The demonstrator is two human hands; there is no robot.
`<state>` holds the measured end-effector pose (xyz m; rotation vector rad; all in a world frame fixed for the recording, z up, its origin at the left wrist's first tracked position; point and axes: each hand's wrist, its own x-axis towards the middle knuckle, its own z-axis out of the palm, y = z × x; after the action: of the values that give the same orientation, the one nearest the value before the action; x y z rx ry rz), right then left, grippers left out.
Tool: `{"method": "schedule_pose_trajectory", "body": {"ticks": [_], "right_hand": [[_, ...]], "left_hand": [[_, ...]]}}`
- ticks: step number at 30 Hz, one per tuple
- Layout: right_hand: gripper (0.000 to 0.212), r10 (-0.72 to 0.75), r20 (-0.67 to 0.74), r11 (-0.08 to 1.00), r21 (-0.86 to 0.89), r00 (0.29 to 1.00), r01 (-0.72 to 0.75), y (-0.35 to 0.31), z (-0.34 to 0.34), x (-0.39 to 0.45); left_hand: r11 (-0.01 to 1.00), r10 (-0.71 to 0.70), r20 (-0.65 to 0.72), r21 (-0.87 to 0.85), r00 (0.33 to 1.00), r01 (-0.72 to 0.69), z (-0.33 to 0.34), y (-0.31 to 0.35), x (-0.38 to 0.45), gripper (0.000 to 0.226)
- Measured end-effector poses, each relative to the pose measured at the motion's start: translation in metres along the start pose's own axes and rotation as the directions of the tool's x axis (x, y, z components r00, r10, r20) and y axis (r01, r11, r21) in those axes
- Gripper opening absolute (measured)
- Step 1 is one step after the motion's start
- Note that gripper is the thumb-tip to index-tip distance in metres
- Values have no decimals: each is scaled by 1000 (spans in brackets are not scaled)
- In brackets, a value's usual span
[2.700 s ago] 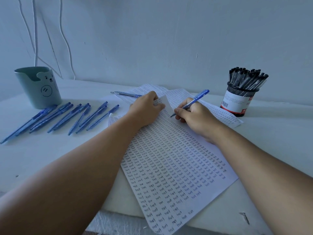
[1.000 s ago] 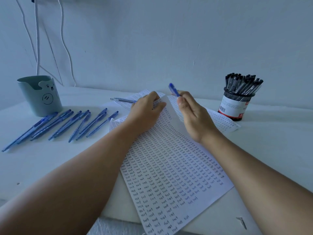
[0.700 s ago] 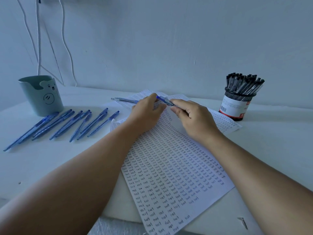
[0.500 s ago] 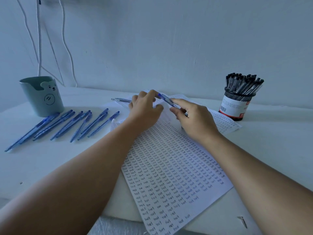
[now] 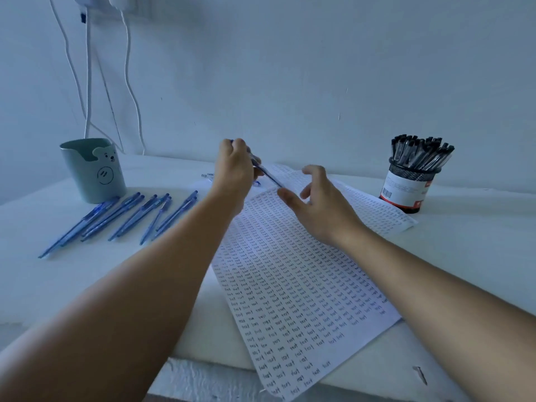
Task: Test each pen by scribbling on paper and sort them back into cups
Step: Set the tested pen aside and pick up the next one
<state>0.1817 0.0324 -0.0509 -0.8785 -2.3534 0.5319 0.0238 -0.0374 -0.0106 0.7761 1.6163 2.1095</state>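
Observation:
My left hand (image 5: 235, 169) is raised above the table and grips a blue pen (image 5: 265, 173), which slants down to the right. My right hand (image 5: 322, 204) hovers just beyond the pen's lower end with its fingers spread and holds nothing. Below both hands lies a sheet of paper (image 5: 290, 280) filled with rows of small written words. Several blue pens (image 5: 127, 216) lie side by side on the left, in front of a green bear cup (image 5: 92, 172). At the right, a black mesh cup (image 5: 406, 190) holds several black pens (image 5: 420, 152).
A second written sheet (image 5: 374, 213) lies under the first, reaching toward the mesh cup. Another pen (image 5: 207, 176) peeks out behind my left wrist. White cables (image 5: 127, 82) hang down the wall at the left. A small screw (image 5: 419, 374) lies near the table's front edge.
The blue pen passed from my right hand to my left. My left hand lifted off the paper with it, and my right hand let go and opened.

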Motion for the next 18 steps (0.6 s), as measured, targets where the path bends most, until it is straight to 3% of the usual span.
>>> {"method": "schedule_pose_trajectory", "body": {"ticks": [3,5,7,9,10,12,18], "right_hand": [[93,-16,119,991,-130,993,32,-4,5,-1],[87,-37,161,973,-219,986,73,-11,7,3],[75,-43,199,952,-289,979,101,-19,8,8],[64,-39,254,921,-366,966,134,-28,11,12],[61,-42,270,911,-386,962,148,-33,13,14],[55,-56,276,911,-380,960,162,-42,20,17],[46,-118,240,934,-303,964,189,-59,48,26]], "left_hand": [[953,139,14,269,990,-138,-21,4,28,17],[821,187,84,533,979,-203,-40,6,44,29],[601,161,181,762,970,-241,-61,8,54,36],[303,92,285,905,954,-300,-81,7,54,35],[192,56,321,926,945,-326,-89,6,53,34],[65,-2,347,936,938,-346,-103,-1,49,32],[-95,-11,294,951,956,-294,-126,-12,45,26]]}}
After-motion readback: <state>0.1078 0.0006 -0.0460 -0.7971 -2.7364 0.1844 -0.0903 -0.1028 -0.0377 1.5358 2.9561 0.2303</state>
